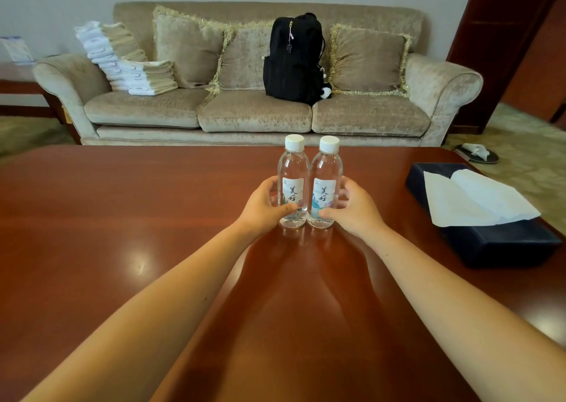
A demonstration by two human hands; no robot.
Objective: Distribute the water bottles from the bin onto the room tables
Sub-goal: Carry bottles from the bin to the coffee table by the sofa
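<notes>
Table (122,217) cut off below; leaflet (16,49) print too blurred.

Both arms reach forward, left hand (263,207) and right hand (352,208) curled inward.

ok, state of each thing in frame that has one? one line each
left bottle: upright on the table, capped, full, touching the other bottle
right bottle: upright, capped, full
left hand: wrapped around the left bottle
right hand: wrapped around the right bottle
tissue box: on the table, a tissue pulled out over its top
backpack: upright on the sofa, looks closed
towels: folded, stack leaning
</notes>
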